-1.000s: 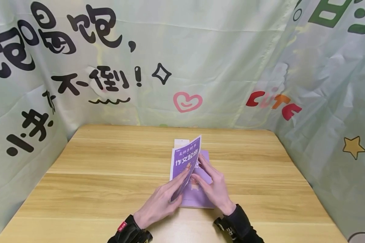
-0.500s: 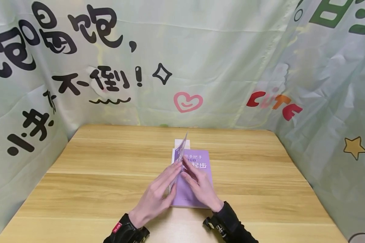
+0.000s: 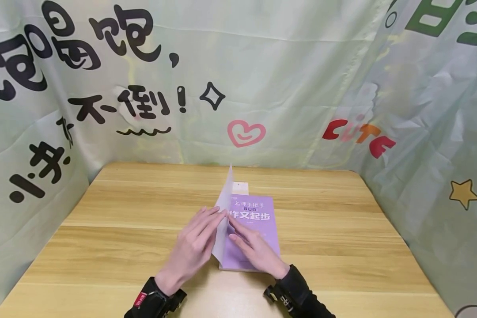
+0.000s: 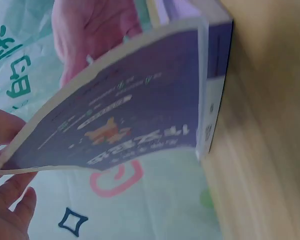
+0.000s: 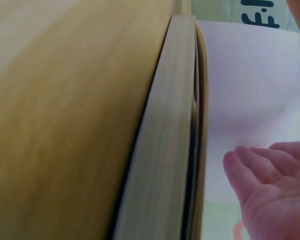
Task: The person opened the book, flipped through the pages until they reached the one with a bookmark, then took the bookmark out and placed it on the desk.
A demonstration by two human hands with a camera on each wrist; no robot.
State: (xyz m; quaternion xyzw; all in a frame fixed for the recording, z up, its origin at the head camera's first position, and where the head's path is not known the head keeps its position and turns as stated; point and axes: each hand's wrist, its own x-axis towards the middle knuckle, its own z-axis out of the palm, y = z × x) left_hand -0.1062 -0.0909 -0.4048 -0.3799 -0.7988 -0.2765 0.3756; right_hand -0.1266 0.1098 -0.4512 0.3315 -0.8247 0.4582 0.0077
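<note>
A thick purple paperback book lies on the table, its outer cover standing nearly upright along the left edge. My left hand pinches the free edge of that cover between thumb and fingers, as the left wrist view shows at the cover's corner. Over the book, my right hand has its fingers extended toward the pale inner side of the cover, fingertips right at it. A purple page with white printed characters shows beneath. From the right wrist view, the book's page block sits closed below the raised cover.
A small white card pokes out past the book's far edge. The wooden table spreads around on both sides. A printed cloth hangs behind and along the sides.
The cover has swung from leaning right over the book to upright at its left edge. Both hands have shifted left, and more of the purple page beneath is exposed.
</note>
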